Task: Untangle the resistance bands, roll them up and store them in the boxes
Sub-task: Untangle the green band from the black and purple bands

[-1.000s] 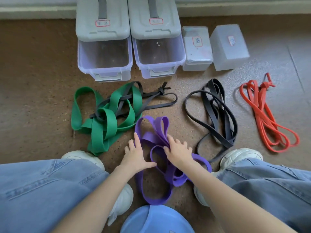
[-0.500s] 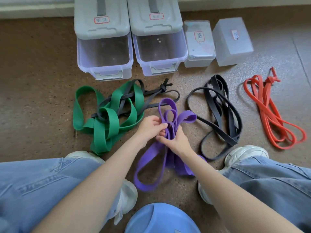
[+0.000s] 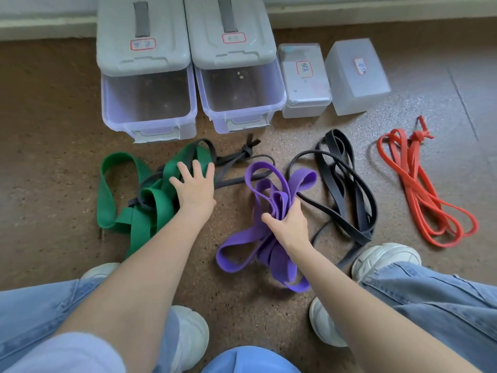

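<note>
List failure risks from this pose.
1. The right hand grips only the middle of the purple band; loose loops lie on the black band and may drag it.
2. The left hand rests open on the green band, which a knotted dark band threads; pulling may tighten it.

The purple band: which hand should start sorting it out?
The right hand, probably. Its fingers already grip the bunched purple band, while the left hand lies open over the green band, apart from the purple one.
</note>
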